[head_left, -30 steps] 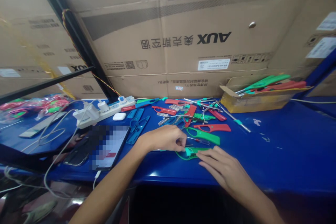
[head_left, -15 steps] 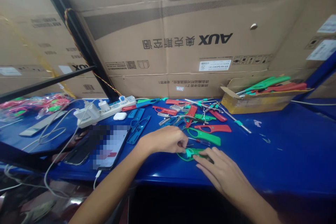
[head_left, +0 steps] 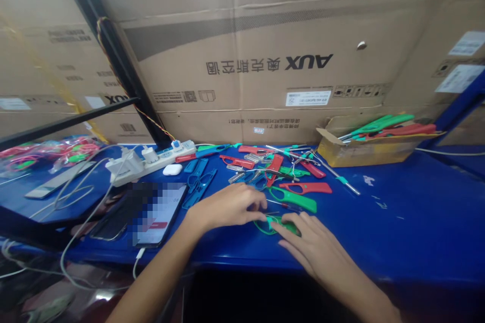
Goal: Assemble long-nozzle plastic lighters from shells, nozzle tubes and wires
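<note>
A green lighter casing [head_left: 260, 228], seemingly one open half, lies on the blue table before me, with a small teal piece [head_left: 270, 221] in it. My right hand [head_left: 308, 237] covers the casing's right part, its index fingertip pressing by the teal piece and its thumb lower down. At the casing's upper left is my left hand [head_left: 235, 207], thumb and index finger apart and the thumb tip close to its edge. Just beyond lie a screwdriver [head_left: 290, 206] with a dark clear handle and another green lighter casing [head_left: 299, 199].
Red casings [head_left: 310, 188], blue casings [head_left: 200, 181] and metal tubes [head_left: 346, 184] lie scattered behind my hands. A cardboard box [head_left: 371, 154] of lighters stands back right. Left are a phone [head_left: 162, 217] on a cable, a power strip [head_left: 162, 157] and a white earbud case [head_left: 172, 169].
My left thumb and index finger have parted and drawn back slightly from the teal piece. My right index finger has moved left onto it.
</note>
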Available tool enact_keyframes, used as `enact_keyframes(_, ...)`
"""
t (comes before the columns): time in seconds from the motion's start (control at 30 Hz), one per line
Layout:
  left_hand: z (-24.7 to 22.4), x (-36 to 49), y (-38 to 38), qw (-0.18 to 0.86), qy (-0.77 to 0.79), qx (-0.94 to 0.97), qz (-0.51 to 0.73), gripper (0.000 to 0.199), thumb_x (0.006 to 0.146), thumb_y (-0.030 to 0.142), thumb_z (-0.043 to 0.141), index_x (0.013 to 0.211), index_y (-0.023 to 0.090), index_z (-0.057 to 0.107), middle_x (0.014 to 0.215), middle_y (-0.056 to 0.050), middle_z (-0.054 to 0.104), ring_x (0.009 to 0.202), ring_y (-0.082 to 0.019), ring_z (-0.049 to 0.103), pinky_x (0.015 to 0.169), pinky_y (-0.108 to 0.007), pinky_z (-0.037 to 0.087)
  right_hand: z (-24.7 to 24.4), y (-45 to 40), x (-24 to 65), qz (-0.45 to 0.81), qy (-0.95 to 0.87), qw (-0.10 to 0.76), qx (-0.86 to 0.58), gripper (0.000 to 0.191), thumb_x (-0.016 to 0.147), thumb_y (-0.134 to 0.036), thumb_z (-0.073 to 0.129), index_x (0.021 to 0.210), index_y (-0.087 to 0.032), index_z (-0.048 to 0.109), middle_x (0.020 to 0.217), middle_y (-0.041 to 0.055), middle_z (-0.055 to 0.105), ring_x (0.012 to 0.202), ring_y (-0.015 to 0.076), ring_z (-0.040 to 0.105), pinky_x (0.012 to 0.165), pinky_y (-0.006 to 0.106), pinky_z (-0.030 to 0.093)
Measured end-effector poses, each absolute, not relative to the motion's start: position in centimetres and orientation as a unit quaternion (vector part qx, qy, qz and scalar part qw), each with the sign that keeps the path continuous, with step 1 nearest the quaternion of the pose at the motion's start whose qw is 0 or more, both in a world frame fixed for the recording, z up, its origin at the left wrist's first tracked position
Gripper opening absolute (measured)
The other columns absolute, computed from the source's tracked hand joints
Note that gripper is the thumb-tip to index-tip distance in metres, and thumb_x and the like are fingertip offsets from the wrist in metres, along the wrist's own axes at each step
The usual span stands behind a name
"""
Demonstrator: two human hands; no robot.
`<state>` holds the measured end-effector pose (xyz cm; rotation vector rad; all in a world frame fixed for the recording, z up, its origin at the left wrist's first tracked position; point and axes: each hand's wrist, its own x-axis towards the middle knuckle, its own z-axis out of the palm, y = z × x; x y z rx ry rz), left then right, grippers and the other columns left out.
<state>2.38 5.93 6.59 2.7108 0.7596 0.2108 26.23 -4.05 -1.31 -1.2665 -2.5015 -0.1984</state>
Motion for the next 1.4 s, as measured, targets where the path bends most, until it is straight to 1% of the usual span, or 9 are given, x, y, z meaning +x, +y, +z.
enact_keyframes(0.1, 5.6, 0.8, 4.2, 0.126, 0.309, 0.931, 0.148, 0.016, 0.103, 0.032, 0.058, 0.105, 0.021, 0.07, 0.105, -0.003, 0.07, 0.1, -0.02, 0.064, 0.088, -0.033, 0.046, -1.1, -4.1, 26.3, -0.041, -0.876, 0.174, -0.448, 0.037, 0.104, -0.031, 0.048, 0.141, -0.033, 0.058, 0.122, 0.0075, 0.065, 0.104, 0.024, 0.064, 0.088, 0.043, 0.055)
enact_keyframes(0.2, 3.9, -0.2, 2.4, 0.107, 0.35, 0.912, 0.183, 0.018, 0.105, 0.034, 0.055, 0.11, 0.024, 0.068, 0.112, -0.001, 0.07, 0.106, -0.021, 0.062, 0.098, -0.039, 0.042, -1.2, -4.1, 26.6, -0.025, -0.875, 0.182, -0.447, 0.039, 0.104, -0.032, 0.049, 0.143, -0.035, 0.056, 0.125, 0.007, 0.064, 0.108, 0.0241, 0.063, 0.09, 0.044, 0.054)
enact_keyframes(0.37, 1.5, -0.2, 1.6, 0.093, 0.368, 0.897, 0.225, 0.019, 0.105, 0.029, 0.053, 0.109, 0.025, 0.071, 0.112, -0.001, 0.071, 0.101, -0.02, 0.061, 0.089, -0.037, 0.041, -1.5, -4.0, 26.9, -0.005, -0.877, 0.186, -0.443, 0.04, 0.105, -0.032, 0.048, 0.143, -0.037, 0.055, 0.127, 0.007, 0.063, 0.109, 0.0241, 0.062, 0.091, 0.044, 0.054)
enact_keyframes(0.57, 1.2, -0.1, 2.2, 0.1, 0.367, 0.894, 0.239, 0.015, 0.103, 0.027, 0.059, 0.102, 0.025, 0.074, 0.106, 0.0, 0.074, 0.095, -0.019, 0.064, 0.083, -0.035, 0.04, -1.3, -3.9, 26.9, 0.003, -0.874, 0.185, -0.448, 0.038, 0.104, -0.033, 0.048, 0.141, -0.036, 0.058, 0.127, 0.0074, 0.063, 0.108, 0.0243, 0.061, 0.092, 0.045, 0.054)
enact_keyframes(0.8, 1.3, 0.1, 2.0, 0.088, 0.37, 0.895, 0.23, 0.013, 0.101, 0.027, 0.062, 0.098, 0.024, 0.074, 0.104, 0.001, 0.074, 0.094, -0.018, 0.065, 0.085, -0.035, 0.04, -1.4, -3.9, 27.1, 0.006, -0.875, 0.195, -0.443, 0.042, 0.104, -0.031, 0.048, 0.146, -0.036, 0.053, 0.125, 0.0077, 0.063, 0.107, 0.0236, 0.061, 0.09, 0.044, 0.055)
enact_keyframes(1.03, 0.8, 0.3, 2.0, 0.112, 0.366, 0.891, 0.243, 0.012, 0.102, 0.028, 0.06, 0.099, 0.025, 0.072, 0.105, 0.002, 0.073, 0.095, -0.019, 0.065, 0.085, -0.034, 0.039, -1.3, -4.0, 26.9, 0.01, -0.869, 0.203, -0.451, 0.037, 0.104, -0.032, 0.049, 0.14, -0.036, 0.059, 0.124, 0.007, 0.064, 0.107, 0.0227, 0.062, 0.092, 0.043, 0.055)
enact_keyframes(1.2, 0.5, 0.3, 1.4, 0.151, 0.371, 0.881, 0.253, 0.008, 0.101, 0.031, 0.062, 0.106, 0.026, 0.066, 0.107, 0.003, 0.072, 0.1, -0.017, 0.066, 0.091, -0.033, 0.039, -1.4, -3.8, 26.9, 0.024, -0.853, 0.225, -0.47, 0.032, 0.103, -0.036, 0.05, 0.132, -0.031, 0.062, 0.125, 0.0074, 0.064, 0.115, 0.0245, 0.061, 0.096, 0.045, 0.056)
enact_keyframes(1.3, 0.5, 0.5, 1.0, 0.144, 0.364, 0.884, 0.256, 0.011, 0.102, 0.03, 0.061, 0.112, 0.025, 0.061, 0.112, 0.002, 0.072, 0.102, -0.017, 0.067, 0.094, -0.034, 0.039, -1.4, -3.9, 26.9, 0.015, -0.851, 0.237, -0.469, 0.03, 0.103, -0.035, 0.05, 0.13, -0.029, 0.063, 0.129, 0.0083, 0.062, 0.12, 0.0255, 0.059, 0.099, 0.047, 0.054)
enact_keyframes(1.4, 0.5, 0.8, 0.9, 0.124, 0.361, 0.891, 0.248, 0.009, 0.103, 0.031, 0.058, 0.108, 0.024, 0.061, 0.109, 0.001, 0.071, 0.1, -0.018, 0.066, 0.092, -0.034, 0.039, -1.2, -4.0, 26.7, -0.023, -0.858, 0.246, -0.45, 0.03, 0.103, -0.035, 0.051, 0.13, -0.028, 0.064, 0.135, 0.0097, 0.061, 0.126, 0.0283, 0.055, 0.103, 0.052, 0.052)
